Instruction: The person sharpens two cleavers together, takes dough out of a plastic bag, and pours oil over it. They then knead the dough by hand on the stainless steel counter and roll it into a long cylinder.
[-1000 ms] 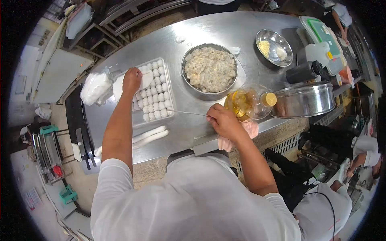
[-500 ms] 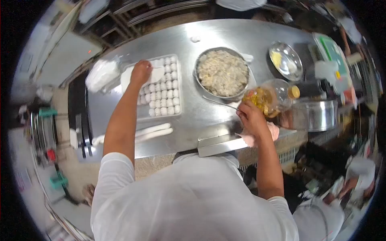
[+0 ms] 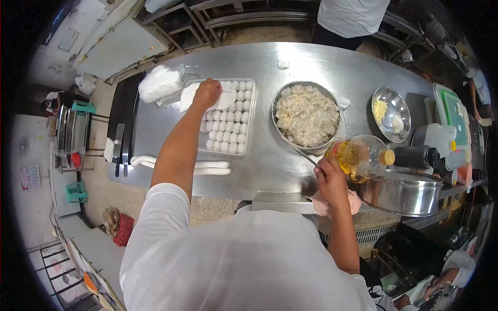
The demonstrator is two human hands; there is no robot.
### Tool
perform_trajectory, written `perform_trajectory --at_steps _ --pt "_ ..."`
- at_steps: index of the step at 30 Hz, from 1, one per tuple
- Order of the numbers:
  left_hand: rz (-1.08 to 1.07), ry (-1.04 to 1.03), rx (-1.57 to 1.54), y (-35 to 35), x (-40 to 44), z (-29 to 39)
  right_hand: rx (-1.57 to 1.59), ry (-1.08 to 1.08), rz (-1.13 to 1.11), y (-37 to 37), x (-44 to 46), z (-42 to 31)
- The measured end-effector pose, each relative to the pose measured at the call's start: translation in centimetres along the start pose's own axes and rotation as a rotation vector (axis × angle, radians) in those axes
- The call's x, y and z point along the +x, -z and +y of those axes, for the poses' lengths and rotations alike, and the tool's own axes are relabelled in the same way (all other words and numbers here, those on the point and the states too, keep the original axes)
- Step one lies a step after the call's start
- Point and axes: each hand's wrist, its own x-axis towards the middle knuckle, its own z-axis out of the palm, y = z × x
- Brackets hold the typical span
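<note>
My left hand (image 3: 207, 93) is closed over a white sheet (image 3: 226, 97) that lies across the back left of a clear tray (image 3: 251, 124). Rows of round white dough balls (image 3: 226, 136) fill the part of the tray left uncovered. In my right hand (image 3: 332, 179) is a thin metal utensil (image 3: 306, 156), its far end reaching toward the rim of a steel bowl. A pale, lumpy filling (image 3: 306, 114) is heaped in that bowl (image 3: 274, 120). Beside my right hand lies a bottle of yellow oil (image 3: 363, 153), with a pink cloth (image 3: 353, 201) below the wrist.
Dough ropes (image 3: 211, 168) lie near the table's front edge, with knives (image 3: 122, 150) at the left. White plastic wrapping (image 3: 161, 83) sits behind the tray. A smaller bowl (image 3: 389, 137) and a steel pot (image 3: 407, 194) stand right. Another person (image 3: 350, 18) stands behind the table.
The whole view has shifted, so the table sits lower and further right. Both hands keep about the same places relative to the tray and the bowl.
</note>
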Motion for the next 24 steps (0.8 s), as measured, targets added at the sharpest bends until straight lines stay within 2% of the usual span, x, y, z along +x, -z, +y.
perform_trajectory --at_steps 6,8,10,11,12,16,17,24 --pt "-0.011 -0.092 -0.045 0.1 0.0 0.0 -0.054 -0.092 0.006 0.0 0.5 0.3" --pt "-0.107 -0.055 0.079 0.7 0.3 0.4 -0.042 -0.107 0.003 0.3 0.8 0.7" --pt "-0.103 -0.044 0.076 0.5 0.1 0.4 -0.11 -0.076 0.098 -0.3 1.0 1.4" --pt "-0.063 -0.108 0.047 0.4 0.1 0.0 -0.109 -0.071 0.089 -0.4 1.2 1.8" --pt "-0.023 -0.173 0.019 0.3 0.0 -0.2 -0.117 -0.115 0.136 -0.4 1.3 2.4" --pt "0.033 -0.187 -0.037 0.2 -0.2 -0.4 -0.072 -0.228 0.231 0.3 2.0 4.5" --pt "0.022 -0.221 -0.02 0.3 -0.1 -0.5 -0.116 -0.179 0.261 0.4 2.0 4.9" --pt "-0.002 -0.23 -0.033 1.3 -0.3 1.2 -0.14 -0.168 0.187 2.3 1.0 4.2"
